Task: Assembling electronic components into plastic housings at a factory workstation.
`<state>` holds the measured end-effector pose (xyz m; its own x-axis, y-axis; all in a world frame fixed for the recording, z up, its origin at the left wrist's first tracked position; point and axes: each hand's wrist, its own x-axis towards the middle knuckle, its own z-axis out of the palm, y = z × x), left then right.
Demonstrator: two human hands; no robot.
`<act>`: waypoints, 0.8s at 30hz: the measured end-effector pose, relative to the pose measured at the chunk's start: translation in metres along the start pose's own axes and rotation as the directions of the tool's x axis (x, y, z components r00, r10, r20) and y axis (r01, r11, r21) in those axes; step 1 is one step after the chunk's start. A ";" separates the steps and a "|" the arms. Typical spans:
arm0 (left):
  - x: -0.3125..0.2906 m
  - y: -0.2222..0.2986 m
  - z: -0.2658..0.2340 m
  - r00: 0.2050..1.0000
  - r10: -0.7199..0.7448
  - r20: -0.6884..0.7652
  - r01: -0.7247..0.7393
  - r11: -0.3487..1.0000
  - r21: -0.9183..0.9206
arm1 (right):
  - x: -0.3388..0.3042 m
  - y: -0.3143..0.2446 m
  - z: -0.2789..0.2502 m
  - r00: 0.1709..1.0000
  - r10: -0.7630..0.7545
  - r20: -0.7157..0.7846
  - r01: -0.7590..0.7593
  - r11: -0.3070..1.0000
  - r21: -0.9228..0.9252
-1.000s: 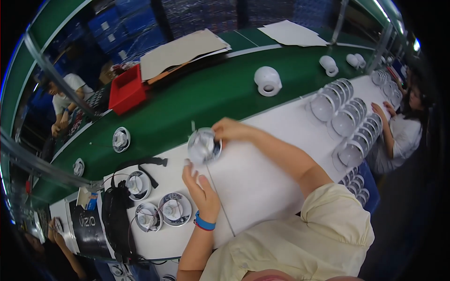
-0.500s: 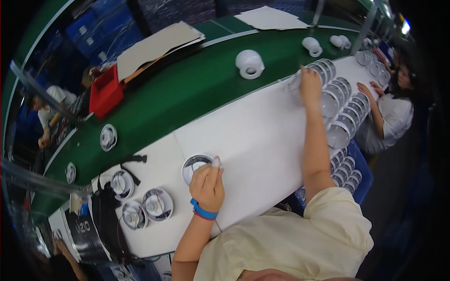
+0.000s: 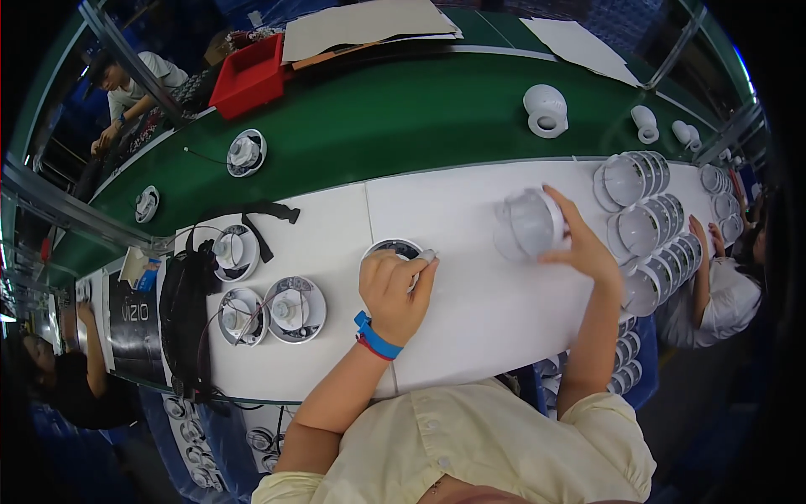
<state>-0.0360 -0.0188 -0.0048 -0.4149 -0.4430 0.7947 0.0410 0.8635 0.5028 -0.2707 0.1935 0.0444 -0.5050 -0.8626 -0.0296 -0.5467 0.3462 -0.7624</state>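
My right hand (image 3: 583, 252) grips a clear plastic cover with a white rim (image 3: 531, 225), held up over the white tabletop and a little blurred. Its thumb and fingers wrap round the rim side. Over a round white housing with a dark inside (image 3: 398, 246), my left hand (image 3: 393, 290) is closed in a pinch. A small whitish tip (image 3: 427, 255) shows at its fingers; whether it is a held piece or a finger covering, I cannot tell. The hand hides most of the housing.
Stacked clear covers (image 3: 645, 227) stand in rows at the right. Several white round units with wires (image 3: 290, 311) sit left, beside a black strap bag (image 3: 186, 315). A green conveyor (image 3: 336, 134) runs behind, carrying white globe-shaped housings (image 3: 546, 111). Co-workers sit at both sides.
My right hand has come away from the stacked covers toward the middle, bringing one clear cover with it. My left hand stays over the housing. The whole view has shifted.
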 end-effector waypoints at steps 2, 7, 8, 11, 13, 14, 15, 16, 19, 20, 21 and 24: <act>0.003 0.001 0.000 0.999 0.050 -0.015 -0.049 0.999 0.022 | 0.046 0.037 0.012 0.996 -0.087 -0.021 0.090 0.949 0.303; 0.002 -0.001 -0.001 0.998 -0.059 -0.002 0.059 0.997 0.048 | 0.074 0.039 0.081 0.970 0.236 -0.057 -0.029 0.344 0.938; 0.002 -0.001 -0.003 0.993 -0.119 0.004 0.119 0.990 0.077 | 0.063 0.013 0.095 0.921 0.385 0.054 -0.150 0.223 0.963; 0.006 -0.004 -0.002 0.994 -0.102 0.041 0.095 0.986 0.135 | 0.040 -0.020 0.118 0.950 -0.106 0.294 -0.270 0.197 0.943; 0.004 -0.005 -0.003 0.991 -0.113 0.070 0.101 0.983 0.154 | 0.037 -0.025 0.128 0.942 -0.146 0.304 -0.255 0.279 0.926; 0.004 -0.005 -0.004 0.988 -0.114 0.100 0.096 0.981 0.169 | 0.036 -0.027 0.130 0.934 -0.187 0.306 -0.226 0.357 0.907; 0.003 -0.004 -0.004 0.988 -0.119 0.100 0.102 0.981 0.167 | 0.035 -0.031 0.131 0.933 -0.182 0.310 -0.231 0.358 0.905; 0.002 -0.003 -0.004 0.989 -0.100 0.106 0.080 0.981 0.179 | 0.034 -0.036 0.130 0.935 -0.155 0.318 -0.238 0.390 0.890; 0.001 -0.003 -0.006 0.991 -0.066 0.114 0.041 0.977 0.210 | 0.034 -0.041 0.133 0.941 -0.122 0.317 -0.238 0.431 0.871; 0.001 -0.003 -0.007 0.992 -0.048 0.118 0.020 0.973 0.228 | 0.034 -0.041 0.133 0.945 -0.117 0.306 -0.227 0.439 0.869; 0.001 -0.003 -0.007 0.992 -0.051 0.116 0.023 0.973 0.229 | 0.034 -0.042 0.133 0.944 -0.117 0.309 -0.230 0.440 0.868; 0.001 -0.002 -0.006 0.995 0.028 0.098 -0.055 0.959 0.278 | 0.032 -0.046 0.131 0.953 -0.091 0.288 -0.213 0.473 0.855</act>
<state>-0.0310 -0.0226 -0.0028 -0.5010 -0.3925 0.7713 -0.1907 0.9194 0.3440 -0.1738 0.1017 -0.0062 -0.2397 -0.9600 -0.1447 0.4201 0.0318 -0.9069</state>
